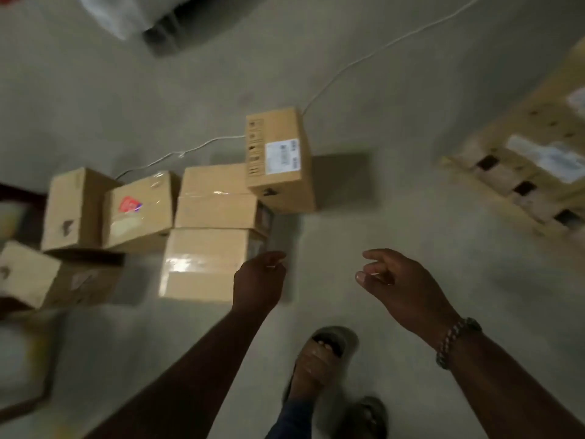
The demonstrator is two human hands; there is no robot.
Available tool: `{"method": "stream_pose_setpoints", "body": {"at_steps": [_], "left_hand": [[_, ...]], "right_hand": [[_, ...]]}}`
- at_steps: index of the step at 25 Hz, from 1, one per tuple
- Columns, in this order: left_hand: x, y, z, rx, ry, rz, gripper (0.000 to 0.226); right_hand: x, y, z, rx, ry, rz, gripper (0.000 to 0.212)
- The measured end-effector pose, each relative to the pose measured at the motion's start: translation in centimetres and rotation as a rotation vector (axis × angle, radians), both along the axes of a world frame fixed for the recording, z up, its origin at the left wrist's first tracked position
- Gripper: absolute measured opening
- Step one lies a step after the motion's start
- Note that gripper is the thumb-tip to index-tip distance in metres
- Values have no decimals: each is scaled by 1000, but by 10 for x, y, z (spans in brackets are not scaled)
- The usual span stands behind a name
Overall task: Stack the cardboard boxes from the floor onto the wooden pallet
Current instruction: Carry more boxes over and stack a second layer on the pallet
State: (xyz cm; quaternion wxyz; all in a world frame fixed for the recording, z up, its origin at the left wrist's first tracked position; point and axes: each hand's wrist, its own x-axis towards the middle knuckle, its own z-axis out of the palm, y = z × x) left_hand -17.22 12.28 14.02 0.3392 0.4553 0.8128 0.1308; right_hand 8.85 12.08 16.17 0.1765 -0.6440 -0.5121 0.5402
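Several cardboard boxes lie on the concrete floor at centre left. A tall box with a white label (280, 158) stands at the right end of the group. A taped box (202, 264) lies nearest me. My left hand (258, 280) reaches toward its right side with loosely curled fingers and holds nothing. My right hand (395, 283) hovers over bare floor to the right, fingers relaxed and empty. The wooden pallet (519, 172) is at the right edge, with boxes on it.
A white cable (345, 68) runs across the floor behind the boxes. A dark bundle with plastic wrap (164, 23) lies at the top left. My sandalled feet (323, 353) stand at the bottom centre. Bare floor lies between the boxes and the pallet.
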Motion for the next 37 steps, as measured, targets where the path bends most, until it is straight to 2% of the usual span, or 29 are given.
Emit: {"method": "stream_pose_setpoints", "body": {"at_steps": [7,13,18,22,28,32,34,37], "left_hand": [[-175,-68,-11,31,-77,451,23],[-316,-123,-35,37,-151,719,27],[-469,-156,-39,49,-190,899,30],[-604,-164,-48,88,-226,1064,41],[-736,-151,-106,-5,-329,1147,74],[-778,-143,-157,-45,-523,1208,103],[-788,-137,-177,-50,-582,1184,105],[-796,-127,-192,33,-555,1084,80]], "right_hand": [[-187,11,-9,-1,25,300,37],[-349,8,-13,-23,-7,497,37],[-520,6,-19,-25,-24,605,38],[-671,8,-36,-26,-28,713,41],[-846,28,-98,-10,-95,793,65],[-918,40,-149,-38,-137,789,82],[-942,48,-170,-83,-158,780,91],[-961,58,-196,-164,-142,768,104]]}}
